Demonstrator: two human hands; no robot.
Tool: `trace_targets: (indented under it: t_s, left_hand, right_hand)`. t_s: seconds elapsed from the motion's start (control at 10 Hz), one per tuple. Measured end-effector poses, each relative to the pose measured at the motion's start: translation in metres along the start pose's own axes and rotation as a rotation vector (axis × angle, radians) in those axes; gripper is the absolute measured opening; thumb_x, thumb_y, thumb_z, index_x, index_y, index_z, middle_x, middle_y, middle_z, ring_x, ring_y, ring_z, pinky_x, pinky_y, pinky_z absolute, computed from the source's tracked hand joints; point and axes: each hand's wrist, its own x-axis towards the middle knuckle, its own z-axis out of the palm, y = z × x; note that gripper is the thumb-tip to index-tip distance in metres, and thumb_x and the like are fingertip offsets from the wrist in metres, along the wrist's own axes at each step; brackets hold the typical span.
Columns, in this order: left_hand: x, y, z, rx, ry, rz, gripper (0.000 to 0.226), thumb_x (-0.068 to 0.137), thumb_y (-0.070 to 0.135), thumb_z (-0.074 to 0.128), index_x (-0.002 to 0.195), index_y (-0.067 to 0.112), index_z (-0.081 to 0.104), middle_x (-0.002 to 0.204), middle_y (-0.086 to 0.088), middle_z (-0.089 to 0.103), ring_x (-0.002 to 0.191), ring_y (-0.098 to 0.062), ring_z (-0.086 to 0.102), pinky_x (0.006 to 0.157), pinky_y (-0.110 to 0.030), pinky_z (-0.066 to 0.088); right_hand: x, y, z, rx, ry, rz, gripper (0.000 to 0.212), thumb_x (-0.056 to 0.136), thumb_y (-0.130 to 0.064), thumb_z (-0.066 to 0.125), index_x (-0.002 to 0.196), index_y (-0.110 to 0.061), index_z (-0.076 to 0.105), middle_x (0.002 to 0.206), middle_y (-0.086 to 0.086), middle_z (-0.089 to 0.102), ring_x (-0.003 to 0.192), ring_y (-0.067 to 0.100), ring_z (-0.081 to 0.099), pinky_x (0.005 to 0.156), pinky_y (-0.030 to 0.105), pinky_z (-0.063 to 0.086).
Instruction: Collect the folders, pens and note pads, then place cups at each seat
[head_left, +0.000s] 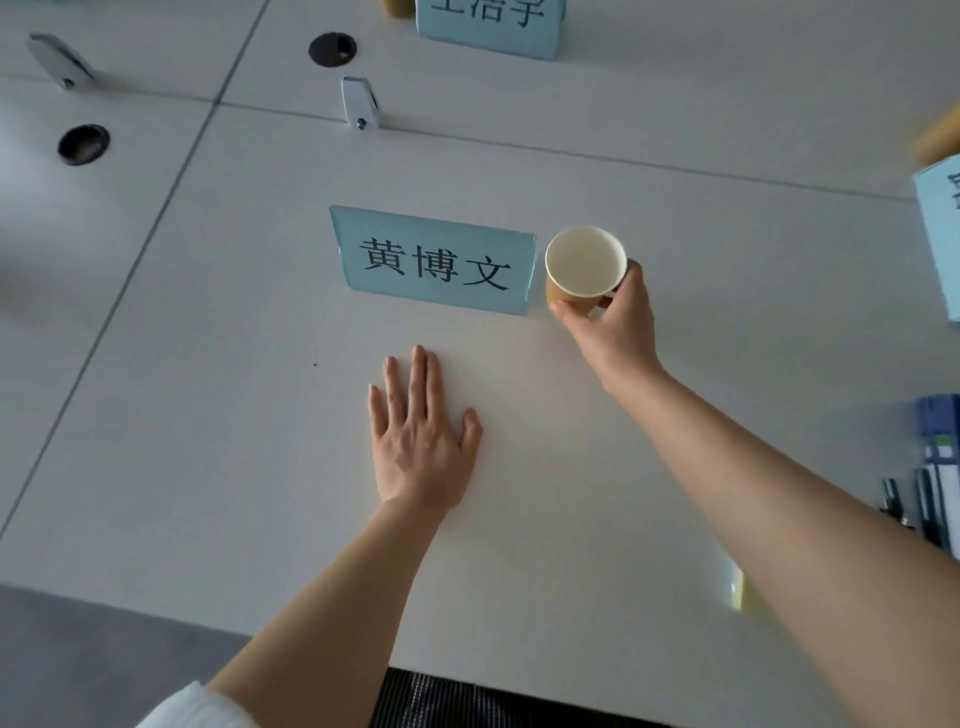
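Observation:
A paper cup (584, 265), tan outside and white inside, stands upright and empty just right of a light blue name card (434, 260) on the white table (208, 389). My right hand (610, 322) wraps around the cup's near side, thumb at its left and fingers at its right. My left hand (421, 431) lies flat on the table in front of the name card, fingers spread, holding nothing. At the right edge, blue folders (941, 431) and dark pens (893, 501) lie in a pile, partly cut off.
A second name card (491, 26) stands at the far side with a tan cup (397, 8) beside it, and a third card (943, 228) sits at the right edge. Two black cable holes (83, 144) (332, 49) and two white clips (358, 104) (60, 61) mark the table seams. A chair back (467, 701) is below.

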Motion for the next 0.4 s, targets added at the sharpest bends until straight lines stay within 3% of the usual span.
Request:
trace_targets:
  t_s: [0.3, 0.4]
  left_hand:
    - [-0.002, 0.001, -0.001, -0.001, 0.016, 0.005, 0.077, 0.093, 0.053, 0.022, 0.156, 0.013, 0.005, 0.165, 0.0, 0.002, 0.151, -0.025, -0.008, 0.121, -0.042, -0.006]
    - [-0.001, 0.001, -0.001, -0.008, 0.044, -0.002, 0.077, 0.092, 0.052, 0.023, 0.156, 0.012, 0.009, 0.165, -0.001, 0.006, 0.151, -0.026, -0.005, 0.121, -0.043, -0.004]
  right_hand:
    - [0.001, 0.019, 0.005, 0.017, -0.014, 0.022, 0.072, 0.071, -0.02, 0.079, 0.132, -0.013, 0.041, 0.126, 0.005, 0.055, 0.112, 0.018, 0.056, 0.096, 0.033, 0.047]
    - [-0.018, 0.032, 0.005, 0.013, 0.048, -0.05, 0.072, 0.079, -0.01, 0.071, 0.139, -0.008, 0.032, 0.129, 0.011, 0.046, 0.113, 0.02, 0.052, 0.098, 0.042, 0.048]
